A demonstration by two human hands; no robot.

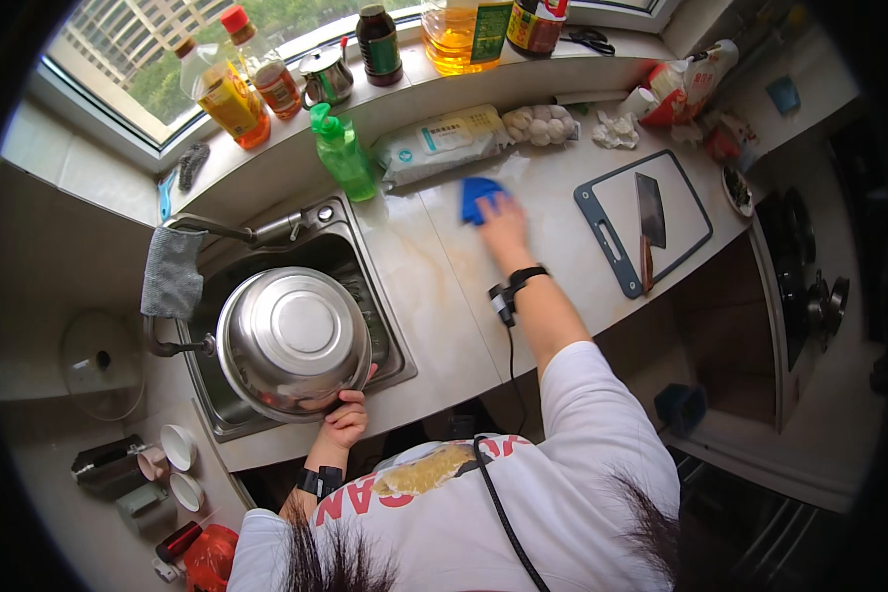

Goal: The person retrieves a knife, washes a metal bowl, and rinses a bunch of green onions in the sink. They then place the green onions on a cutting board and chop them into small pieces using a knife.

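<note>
My left hand (348,420) grips the rim of an upturned stainless steel basin (296,333), its base facing up, over the sink (407,362). Part of the fingers is hidden by the rim. On the countertop (444,296), my right hand (505,226) presses on a blue cloth (477,196), its fingers slightly blurred. Behind the cloth lies a pack of wipes (444,140), with a net of garlic (540,124) beside it. A green pump bottle (342,155) stands at the sink's back corner. Light brown smears mark the counter between sink and cloth.
At right, a cleaver (651,214) rests on a cutting board (607,240). A faucet (266,229) and a pipe draped with a grey cloth (172,274) border the sink. Bottles (229,103) line the windowsill. Cups (179,447) stand at lower left; a small dish (738,191) sits near the stove.
</note>
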